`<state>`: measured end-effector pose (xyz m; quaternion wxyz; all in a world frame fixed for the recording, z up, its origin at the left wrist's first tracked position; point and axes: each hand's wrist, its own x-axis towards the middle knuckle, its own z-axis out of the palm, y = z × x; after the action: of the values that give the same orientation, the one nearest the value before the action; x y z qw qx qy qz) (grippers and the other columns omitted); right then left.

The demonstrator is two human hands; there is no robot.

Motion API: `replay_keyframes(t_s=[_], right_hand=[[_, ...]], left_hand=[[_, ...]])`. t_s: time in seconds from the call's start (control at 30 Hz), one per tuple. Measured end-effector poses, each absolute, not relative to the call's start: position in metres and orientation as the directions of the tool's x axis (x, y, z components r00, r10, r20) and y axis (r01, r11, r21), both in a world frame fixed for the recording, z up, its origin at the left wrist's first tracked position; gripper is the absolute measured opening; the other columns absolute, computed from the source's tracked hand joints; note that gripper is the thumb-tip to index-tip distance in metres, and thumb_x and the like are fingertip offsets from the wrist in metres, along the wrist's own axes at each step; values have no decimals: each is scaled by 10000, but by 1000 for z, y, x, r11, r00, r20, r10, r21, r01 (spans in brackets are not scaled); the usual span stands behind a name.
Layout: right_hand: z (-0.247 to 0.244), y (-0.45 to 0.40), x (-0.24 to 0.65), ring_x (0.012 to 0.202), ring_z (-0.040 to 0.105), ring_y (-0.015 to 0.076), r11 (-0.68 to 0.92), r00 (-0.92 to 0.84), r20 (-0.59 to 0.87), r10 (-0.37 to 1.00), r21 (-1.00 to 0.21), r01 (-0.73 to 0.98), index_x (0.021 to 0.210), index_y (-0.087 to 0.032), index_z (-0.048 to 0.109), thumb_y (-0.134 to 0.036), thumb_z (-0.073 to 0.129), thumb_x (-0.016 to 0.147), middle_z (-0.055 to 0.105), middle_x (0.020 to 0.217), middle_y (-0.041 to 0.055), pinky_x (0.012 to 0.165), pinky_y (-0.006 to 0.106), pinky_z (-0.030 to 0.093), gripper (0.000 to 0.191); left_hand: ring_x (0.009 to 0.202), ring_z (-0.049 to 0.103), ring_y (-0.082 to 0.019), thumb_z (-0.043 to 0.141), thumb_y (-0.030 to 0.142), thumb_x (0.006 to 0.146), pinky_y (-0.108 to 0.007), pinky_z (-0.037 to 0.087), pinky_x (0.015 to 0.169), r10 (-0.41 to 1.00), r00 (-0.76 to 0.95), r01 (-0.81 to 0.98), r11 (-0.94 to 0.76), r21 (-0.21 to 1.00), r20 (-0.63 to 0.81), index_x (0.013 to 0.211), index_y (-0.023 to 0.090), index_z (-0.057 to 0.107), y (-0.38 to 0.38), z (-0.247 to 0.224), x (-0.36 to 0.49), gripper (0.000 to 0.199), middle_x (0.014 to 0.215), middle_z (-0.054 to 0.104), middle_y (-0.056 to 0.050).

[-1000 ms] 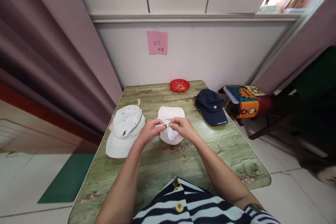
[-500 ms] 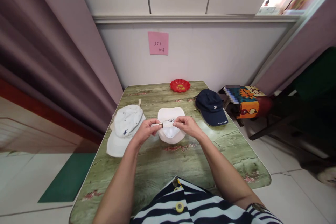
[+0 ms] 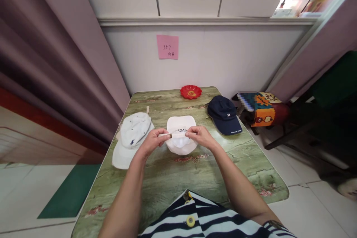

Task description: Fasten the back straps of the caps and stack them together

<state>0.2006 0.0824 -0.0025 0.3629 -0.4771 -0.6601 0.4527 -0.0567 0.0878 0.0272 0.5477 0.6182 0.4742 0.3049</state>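
Note:
A white cap (image 3: 182,146) with dark letters on it lies in the middle of the table, its brim pointing away from me. My left hand (image 3: 156,140) is closed on the left part of the cap's strap, where a small brown buckle shows at the fingertips. On the right, my right hand (image 3: 199,136) pinches the other part of the same strap. The strap is stretched between both hands across the cap. A light grey cap (image 3: 135,130) lies beside my left forearm. The navy cap (image 3: 223,113) rests farther right, touched by neither hand.
A red scalloped dish (image 3: 191,92) stands at the back of the green wood-patterned table (image 3: 173,182). Above it, a pink note (image 3: 167,47) is stuck on the wall. Right of the table is a stool with a colourful cover (image 3: 264,109). Curtains hang at both sides.
Both hands keep their hold on the strap, which now lies flatter and straighter between them. My right fingers have shifted slightly to the right, and more of the cap's lettering shows.

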Motion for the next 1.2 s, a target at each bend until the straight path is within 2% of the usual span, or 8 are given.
replay_keyframes(t_s=[0.13,0.27,0.47,0.57,0.67,0.77,1.0,1.2], right_hand=[[3,79,214,642,495,121,134,-332,30,943,-947,294,812,-142,717,-457,658,789,634,712,3,589,222,347,321],[13,74,219,678,533,137,181,-385,39,922,-923,339,923,-163,749,-451,685,782,668,749,10,632,238,372,327],[18,72,190,688,577,141,321,-399,133,907,-833,450,853,-189,757,-379,651,825,712,769,16,650,241,370,219],[18,70,175,665,571,128,317,-367,144,919,-823,472,803,-182,739,-324,609,842,713,749,9,642,231,368,197],[18,67,168,656,567,119,311,-333,148,931,-800,514,791,-184,724,-285,578,845,701,716,-7,621,216,353,186],[18,66,173,655,569,113,343,-343,177,923,-781,521,797,-188,726,-293,579,852,704,722,-11,619,211,347,188],[13,68,199,676,591,131,344,-320,198,927,-789,509,781,-176,735,-326,608,853,711,727,3,660,230,375,210],[12,68,225,902,647,207,315,-446,106,889,-849,424,1038,-189,715,-441,742,737,729,983,52,828,298,446,393]], left_hand=[[560,448,-101,706,419,753,-218,321,557,927,357,255,18,967,-111,806,163,654,90,28,-63,267,642,548,28],[881,594,-196,690,401,770,-290,431,827,921,389,291,-121,949,-2,850,179,688,94,28,-63,236,921,665,-46],[1258,442,-315,665,309,758,-467,258,1080,907,398,628,-377,680,136,787,219,706,86,43,-36,103,1311,586,-82],[1166,508,-298,619,318,801,-479,254,1062,885,450,688,-429,585,119,844,220,701,78,50,-23,135,1181,658,-81],[890,595,-220,572,360,845,-376,375,936,848,526,650,-451,611,66,849,201,692,75,49,-19,198,868,701,-43],[802,583,-185,588,383,838,-304,409,839,847,521,615,-458,642,106,765,186,669,77,42,-25,226,774,678,-17],[727,583,-154,605,417,822,-403,301,1067,878,474,580,-369,726,67,743,188,650,83,33,-39,247,722,650,39],[980,610,-236,680,443,763,-381,425,968,856,517,569,-350,744,7,1007,207,673,82,33,-52,340,1028,695,-44]])
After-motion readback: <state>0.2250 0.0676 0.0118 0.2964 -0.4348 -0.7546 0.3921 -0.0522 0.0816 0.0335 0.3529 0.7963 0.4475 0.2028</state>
